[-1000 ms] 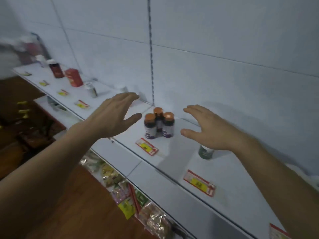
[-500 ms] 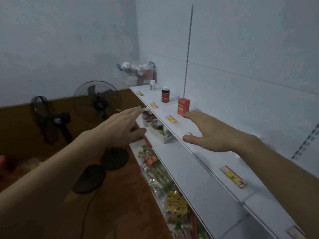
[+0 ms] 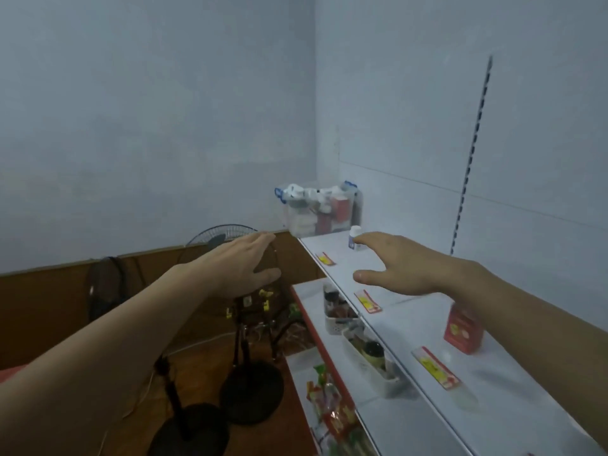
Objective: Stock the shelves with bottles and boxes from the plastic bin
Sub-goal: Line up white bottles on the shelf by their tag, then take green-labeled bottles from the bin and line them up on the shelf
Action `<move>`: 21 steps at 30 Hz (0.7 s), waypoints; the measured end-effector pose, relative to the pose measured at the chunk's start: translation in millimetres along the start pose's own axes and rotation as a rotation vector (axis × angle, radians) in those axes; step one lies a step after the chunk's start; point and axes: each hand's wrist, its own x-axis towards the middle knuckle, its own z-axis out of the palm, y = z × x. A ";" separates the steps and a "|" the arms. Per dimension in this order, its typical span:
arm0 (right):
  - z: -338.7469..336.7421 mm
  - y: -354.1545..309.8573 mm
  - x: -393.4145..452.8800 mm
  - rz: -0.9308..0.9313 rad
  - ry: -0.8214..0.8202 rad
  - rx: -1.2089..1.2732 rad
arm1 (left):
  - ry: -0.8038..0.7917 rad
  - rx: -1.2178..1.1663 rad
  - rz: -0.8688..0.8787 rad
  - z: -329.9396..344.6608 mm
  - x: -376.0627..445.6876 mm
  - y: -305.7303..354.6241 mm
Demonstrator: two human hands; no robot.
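Observation:
A clear plastic bin (image 3: 320,210) with blue clips stands at the far end of the white top shelf (image 3: 404,311), filled with bottles and boxes. In front of it stands a small white bottle (image 3: 354,237). A red box (image 3: 462,330) sits on the shelf under my right forearm. My right hand (image 3: 399,266) hovers over the shelf, fingers straight, holding nothing, its fingertips near the white bottle. My left hand (image 3: 245,263) is stretched out over the floor left of the shelf, fingers relaxed and empty.
Price tags (image 3: 367,301) line the shelf's front edge. A lower shelf (image 3: 329,376) carries white trays of bottles and snack packets. Two standing fans (image 3: 227,327) with round black bases are on the wooden floor to the left. The blue wall is behind.
The view has swung left along the shelf toward the bin. The three dark bottles have left the view. Both hands stay empty and outstretched, now nearer the far end.

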 end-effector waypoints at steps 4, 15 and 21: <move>-5.1 20.1 112.0 -0.031 0.009 0.015 | -0.014 0.020 -0.044 -8.8 87.8 -60.9; 15.0 49.7 357.9 -0.021 0.018 0.052 | 0.009 0.033 0.022 10.4 296.7 -203.0; 28.4 64.0 477.1 0.098 0.052 0.038 | 0.044 0.025 0.130 30.5 415.9 -278.4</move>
